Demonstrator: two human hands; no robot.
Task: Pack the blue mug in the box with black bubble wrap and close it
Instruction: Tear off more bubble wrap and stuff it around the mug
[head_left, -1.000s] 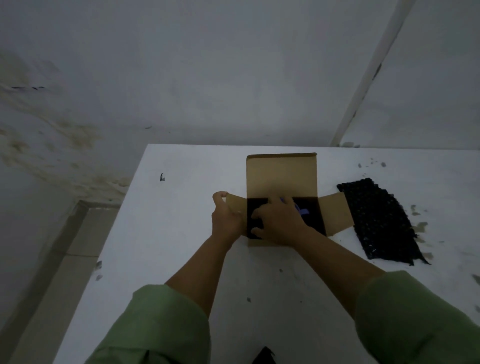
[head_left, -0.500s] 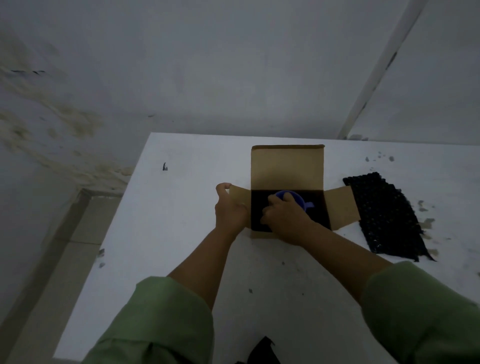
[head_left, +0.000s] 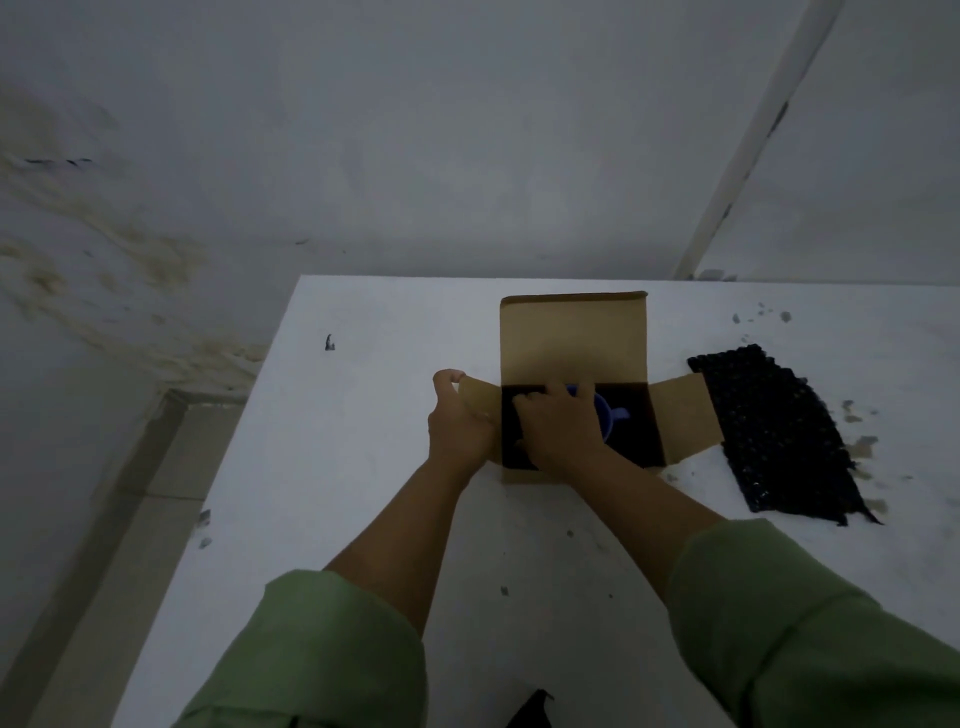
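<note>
On the left, my left hand (head_left: 460, 421) holds the left side flap (head_left: 480, 397) of the box (head_left: 574, 338); the thumb and fingers are curled around the cardboard edge and keep the flap folded outward. Just to the right, my right hand (head_left: 558, 428) reaches into the open box. Its fingers are bent down at the left inner side, touching the dark lining, but I cannot tell whether they pinch the wrap or only press it.

The blue mug (head_left: 608, 415) is already inside the box, half hidden behind my right hand; its handle points to the right. The inside around it looks black, so I judge that some bubble wrap is already in there. The far lid (head_left: 574, 340) stands open and the right side flap (head_left: 685, 418) lies spread outward, so the closing is not yet begun. I think what is left is to settle the padding, perhaps cover the mug, then fold the flaps and the lid.

Further right, one sheet of black bubble wrap (head_left: 779, 436) lies flat on the table (head_left: 363, 467), its near-left corner touching the right flap. It does not block the closing. Another small dark scrap (head_left: 530, 709) shows at the near edge.
</note>
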